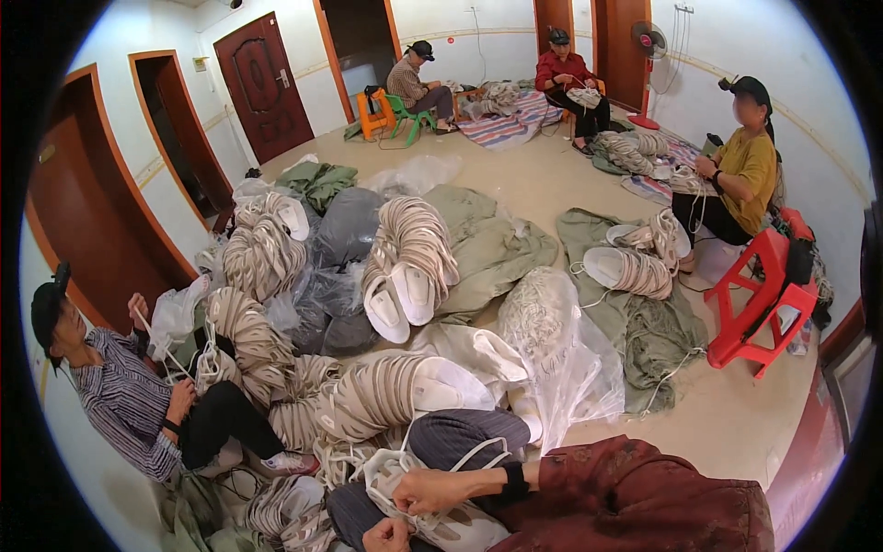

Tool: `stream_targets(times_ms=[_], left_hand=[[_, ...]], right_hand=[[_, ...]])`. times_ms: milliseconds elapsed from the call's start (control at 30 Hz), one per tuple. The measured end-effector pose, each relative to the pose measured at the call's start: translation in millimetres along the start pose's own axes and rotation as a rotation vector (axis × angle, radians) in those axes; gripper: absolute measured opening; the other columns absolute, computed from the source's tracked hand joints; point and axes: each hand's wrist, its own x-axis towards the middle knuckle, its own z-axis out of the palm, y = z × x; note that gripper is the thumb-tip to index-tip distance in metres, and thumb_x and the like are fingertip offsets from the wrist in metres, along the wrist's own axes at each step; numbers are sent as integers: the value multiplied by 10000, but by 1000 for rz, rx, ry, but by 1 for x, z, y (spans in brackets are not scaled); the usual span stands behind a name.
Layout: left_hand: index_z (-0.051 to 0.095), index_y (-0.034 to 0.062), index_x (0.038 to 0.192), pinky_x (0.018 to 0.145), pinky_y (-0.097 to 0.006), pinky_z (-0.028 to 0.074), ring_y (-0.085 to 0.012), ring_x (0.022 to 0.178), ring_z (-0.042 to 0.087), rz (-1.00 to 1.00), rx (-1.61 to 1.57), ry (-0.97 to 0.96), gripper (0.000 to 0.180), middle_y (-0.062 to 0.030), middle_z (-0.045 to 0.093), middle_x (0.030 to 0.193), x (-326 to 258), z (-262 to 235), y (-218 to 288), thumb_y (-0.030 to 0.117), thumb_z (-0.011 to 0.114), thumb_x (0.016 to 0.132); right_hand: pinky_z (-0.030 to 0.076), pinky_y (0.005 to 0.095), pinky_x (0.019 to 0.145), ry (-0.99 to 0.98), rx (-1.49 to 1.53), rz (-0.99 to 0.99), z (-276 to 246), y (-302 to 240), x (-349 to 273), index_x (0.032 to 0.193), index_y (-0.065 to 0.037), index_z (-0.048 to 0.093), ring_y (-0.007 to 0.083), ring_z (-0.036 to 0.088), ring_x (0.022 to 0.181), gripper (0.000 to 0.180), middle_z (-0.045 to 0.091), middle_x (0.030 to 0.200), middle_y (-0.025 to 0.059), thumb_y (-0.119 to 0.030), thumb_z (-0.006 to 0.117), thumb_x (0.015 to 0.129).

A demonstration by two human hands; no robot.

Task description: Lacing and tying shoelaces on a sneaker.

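Observation:
A beige and white shoe (464,529) rests in my lap, across my dark striped trousers. Over its upper my right hand (428,491) is closed, thumb and fingers pinched together on a shoelace. A loose white lace loop (486,449) stands up beside the black band on my right wrist. My left hand (387,534) is just below and to the left of it, by the shoe's side, with its fingers curled closed. What the left fingers hold is too small to make out. My right sleeve (644,492) is dark red.
Stacked shoe uppers (368,405) lie just ahead, with a clear plastic bag of laces (543,322) to their right. Black bags (345,225) and green cloth (478,230) are farther off. A co-worker (120,377) sits at left, others along the far side. A red stool (763,304) stands at right.

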Motion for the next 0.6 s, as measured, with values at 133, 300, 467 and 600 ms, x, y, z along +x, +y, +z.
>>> stream_targets(times_ms=[133,300,467,600], left_hand=[[550,-20,780,566,-348,392,-172,582,443,76,129,29,320,-81,496,639,4,1,-16,226,567,983],[641,-6,938,704,-391,481,-337,778,599,363,252,269,177,-161,621,880,21,-1,-5,159,579,957],[679,0,991,664,-388,492,-298,713,617,486,201,141,159,-151,637,840,44,4,9,127,615,920],[698,14,1085,656,-358,505,-250,702,641,576,218,-110,245,-150,666,832,59,14,23,105,639,866]], right_hand=[[475,428,615,62,-107,32,3,-15,-8,786,22,613,370,634,703,117,635,716,182,-89,639,757],[478,482,625,65,-308,10,-5,-19,-20,821,30,587,431,629,753,125,626,743,224,-66,628,752],[477,491,614,98,-536,-151,-22,-41,-44,997,-15,521,413,633,774,280,624,788,181,-62,631,745],[472,483,593,105,-487,-223,-20,-38,-54,983,-26,502,388,641,772,275,620,779,153,-65,634,745]])
